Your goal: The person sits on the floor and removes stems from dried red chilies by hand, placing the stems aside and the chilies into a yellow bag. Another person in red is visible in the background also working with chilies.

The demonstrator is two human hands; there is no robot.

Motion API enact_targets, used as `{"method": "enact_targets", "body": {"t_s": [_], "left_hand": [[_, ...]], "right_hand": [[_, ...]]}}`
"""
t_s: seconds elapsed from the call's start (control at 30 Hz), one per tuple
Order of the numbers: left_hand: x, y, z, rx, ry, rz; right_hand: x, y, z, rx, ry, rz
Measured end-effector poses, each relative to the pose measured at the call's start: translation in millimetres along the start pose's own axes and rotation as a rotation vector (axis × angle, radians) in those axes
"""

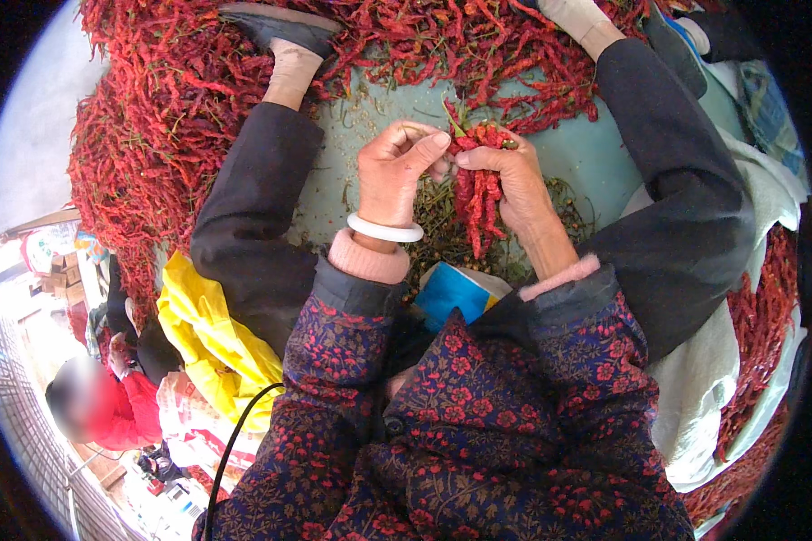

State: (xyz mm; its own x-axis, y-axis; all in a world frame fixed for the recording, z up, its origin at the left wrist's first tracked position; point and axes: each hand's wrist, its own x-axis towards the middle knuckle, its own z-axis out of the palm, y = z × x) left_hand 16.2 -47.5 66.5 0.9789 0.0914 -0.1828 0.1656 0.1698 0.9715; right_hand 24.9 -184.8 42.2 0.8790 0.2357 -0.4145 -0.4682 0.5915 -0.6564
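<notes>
My right hand (521,179) grips a bunch of dried red chilli peppers (477,196), their tips hanging down and their stem ends at the top. Close beside it, my left hand (396,162), with a white bangle (384,228) at the wrist, pinches thumb against forefinger. What looks like a thin pale chilli stem (416,128) shows at that pinch. The left fingertips meet the edge of the bunch, and the contact is partly hidden. Below both hands lies a heap of dry green-brown stems (436,226) between my legs.
A large pile of red chillies (155,149) spreads left and ahead around my feet. Scraps lie on the pale green sheet (568,152). A blue packet (453,294) rests at my lap. Yellow cloth (210,331) is at left, near a person in red (135,409). White sacking (697,385) lies right.
</notes>
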Motion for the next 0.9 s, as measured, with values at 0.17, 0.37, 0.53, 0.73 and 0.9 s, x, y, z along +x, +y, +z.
{"method": "enact_targets", "body": {"t_s": [0.17, 0.37, 0.53, 0.73, 0.9], "left_hand": [[1, 0, -6, 0.060, 0.017, 0.022], [-2, 1, -4, 0.171, 0.004, 0.080], [-2, 2, -4, 0.111, 0.017, -0.044], [-3, 4, -1, -0.004, -0.001, -0.105], [-2, 11, -8, -0.031, -0.095, -0.158]], "right_hand": [[0, 2, 2, -0.027, -0.011, -0.020], [-3, 5, 3, -0.023, -0.016, -0.063], [-3, 6, 3, 0.007, -0.021, -0.048], [-3, 6, 3, 0.027, -0.015, -0.040], [-6, 3, 5, 0.034, -0.058, -0.026]]}}
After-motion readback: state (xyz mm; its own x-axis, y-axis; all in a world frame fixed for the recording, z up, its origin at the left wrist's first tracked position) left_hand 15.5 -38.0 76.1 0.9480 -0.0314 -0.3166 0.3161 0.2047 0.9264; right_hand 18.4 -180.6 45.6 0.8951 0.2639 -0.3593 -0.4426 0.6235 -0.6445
